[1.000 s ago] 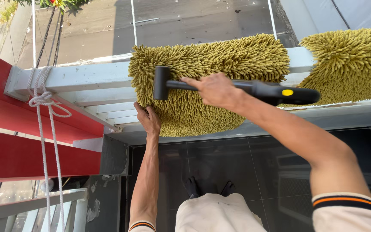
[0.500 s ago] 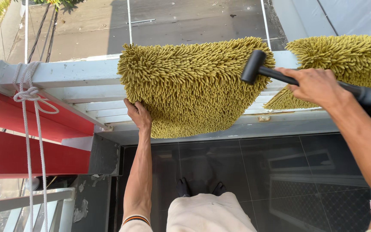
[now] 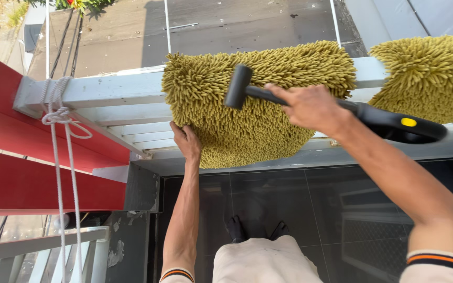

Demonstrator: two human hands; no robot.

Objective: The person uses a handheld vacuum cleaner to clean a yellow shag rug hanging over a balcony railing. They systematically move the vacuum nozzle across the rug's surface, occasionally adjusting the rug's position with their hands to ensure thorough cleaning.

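The shaggy olive-green mat (image 3: 252, 105) hangs folded over the top rail of a white metal railing (image 3: 111, 91), its near half drooping down the inner side of the rail toward the person. A black rubber mallet (image 3: 336, 107) lies across the mat's face, its cylindrical head at the mat's upper middle and its thick grip, marked with a yellow dot, trailing off to the right. The right hand (image 3: 310, 107) is wrapped around the thin part of the mallet's handle, fingers curled closed, with the forearm reaching in diagonally from the lower right corner. The left hand (image 3: 187, 141) is raised straight up on an extended arm and grips the mat's lower left edge, fingers closed on the pile right beside the railing's slats. A second mat (image 3: 425, 78) of the same kind is draped over the rail's right end, apart from the first. A white rope (image 3: 58, 136) is knotted around the rail's left end and hangs down. Red panels (image 3: 38, 157) run along the left, and dark glossy floor tiles (image 3: 310, 204) lie below, where the person's feet show.
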